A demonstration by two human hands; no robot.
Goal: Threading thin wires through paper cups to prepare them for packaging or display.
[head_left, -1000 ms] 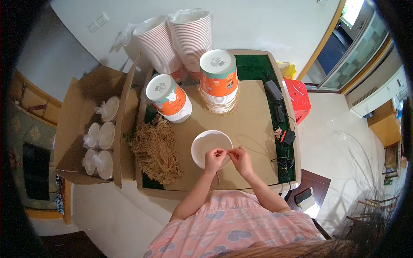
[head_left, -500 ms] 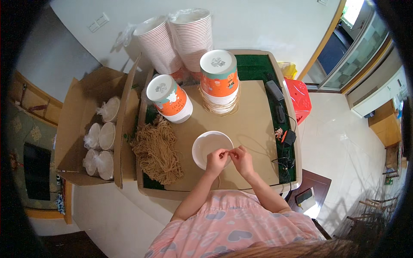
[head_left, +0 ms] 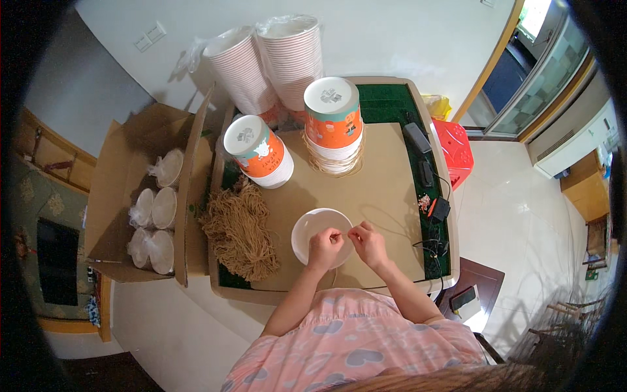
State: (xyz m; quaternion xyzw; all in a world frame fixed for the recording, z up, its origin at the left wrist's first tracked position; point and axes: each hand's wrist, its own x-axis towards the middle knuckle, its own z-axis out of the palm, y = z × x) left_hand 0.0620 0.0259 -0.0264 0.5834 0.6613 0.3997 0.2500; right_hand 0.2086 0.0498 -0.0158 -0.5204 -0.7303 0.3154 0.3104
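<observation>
Over the near half of the cardboard sheet, my two hands are close together with fingertips pinched. My left hand (head_left: 324, 249) is closed on a thin string (head_left: 335, 279), whose tail hangs down toward my body. Facing it, my right hand (head_left: 369, 245) pinches too, seemingly on the same string; the fingers hide most of it. Under them is a white paper bucket (head_left: 305, 228), its open mouth up and partly covered by my hands. To the left lies a heap of brown twine (head_left: 241, 235). Farther off, an upturned stack of orange paper buckets (head_left: 333, 127) has string loops around its base.
A shorter upturned bucket stack (head_left: 259, 153) stands left of it. Tall bagged bucket stacks (head_left: 290, 59) lean at the back. A cardboard box (head_left: 108, 215) with wrapped buckets sits left. Black adapters and cables (head_left: 418, 138) line the right edge, beside a red stool (head_left: 456, 153).
My hands have drawn slightly apart, opening a small gap between the fingertips. The white bucket's rim sits a little nearer to me.
</observation>
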